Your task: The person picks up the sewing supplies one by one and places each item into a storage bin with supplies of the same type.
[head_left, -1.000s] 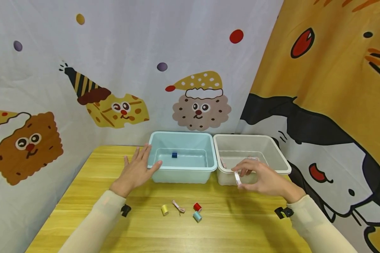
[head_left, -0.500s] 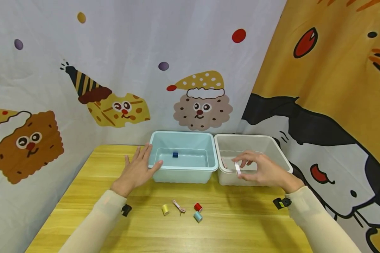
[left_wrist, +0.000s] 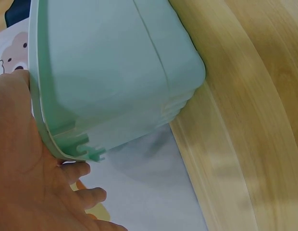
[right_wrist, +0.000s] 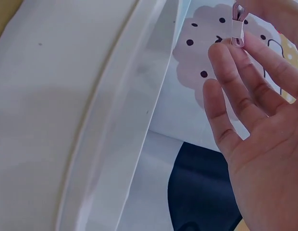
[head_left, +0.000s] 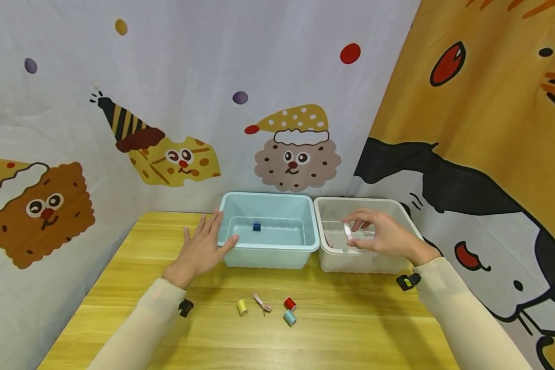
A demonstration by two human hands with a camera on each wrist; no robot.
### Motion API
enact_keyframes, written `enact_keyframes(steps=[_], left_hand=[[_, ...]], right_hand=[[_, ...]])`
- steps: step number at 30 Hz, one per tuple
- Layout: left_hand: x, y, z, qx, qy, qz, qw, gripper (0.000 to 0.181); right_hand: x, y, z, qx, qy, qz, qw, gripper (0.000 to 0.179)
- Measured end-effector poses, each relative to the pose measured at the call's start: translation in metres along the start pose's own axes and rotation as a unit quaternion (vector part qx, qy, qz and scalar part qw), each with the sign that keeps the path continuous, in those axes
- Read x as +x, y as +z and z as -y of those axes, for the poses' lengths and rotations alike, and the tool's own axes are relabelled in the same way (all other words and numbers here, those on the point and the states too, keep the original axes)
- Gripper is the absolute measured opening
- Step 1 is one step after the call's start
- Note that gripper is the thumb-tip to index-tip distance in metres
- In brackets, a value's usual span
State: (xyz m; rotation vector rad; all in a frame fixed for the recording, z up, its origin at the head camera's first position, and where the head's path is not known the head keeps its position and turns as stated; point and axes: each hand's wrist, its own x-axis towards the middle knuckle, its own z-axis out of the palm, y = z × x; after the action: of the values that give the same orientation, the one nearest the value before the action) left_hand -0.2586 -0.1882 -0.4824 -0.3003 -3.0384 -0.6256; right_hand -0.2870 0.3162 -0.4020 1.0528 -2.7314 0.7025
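Right grip (head_left: 384, 234) pinches pale corded bundle (head_left: 348, 231) over grey bin (head_left: 351, 263), just right of blue bin (head_left: 270, 257), blocking part of grey bin's inside. Left grip (head_left: 198, 255) spread, touching blue bin's left rim. In front of blue bin, on surface (head_left: 231, 344): yellow spool (head_left: 242, 307), red spool (head_left: 290, 303), light-blue spool (head_left: 290, 318), pink cord (head_left: 262, 304). Right wrist view shows bundle's loops; head view, only pale strip.

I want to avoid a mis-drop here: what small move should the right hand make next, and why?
Probably lower the white-banded pink cord bundle into the off-white bin. The right hand pinches it, the head view shows it against the bin's inside, and similar-looking pink pieces lie in there.
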Motion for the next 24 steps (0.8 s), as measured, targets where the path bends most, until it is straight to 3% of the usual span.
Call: enact_keyframes(steps=[19,23,24], left_hand=[[-0.001,-0.002,-0.001,-0.007,-0.003,0.001,1.0000,0.104],[0.005,0.007,0.010,-0.026,0.000,0.003,0.9997,0.110],[0.010,0.015,0.017,-0.037,0.006,-0.007,0.9993,0.110]], right_hand=[[0.028,-0.009,-0.029,0.013,0.051,0.018,0.9985,0.052],[0.031,-0.009,-0.036,0.013,0.061,0.020,0.9978,0.053],[0.032,-0.009,-0.038,0.012,0.065,0.021,0.9976,0.053]])
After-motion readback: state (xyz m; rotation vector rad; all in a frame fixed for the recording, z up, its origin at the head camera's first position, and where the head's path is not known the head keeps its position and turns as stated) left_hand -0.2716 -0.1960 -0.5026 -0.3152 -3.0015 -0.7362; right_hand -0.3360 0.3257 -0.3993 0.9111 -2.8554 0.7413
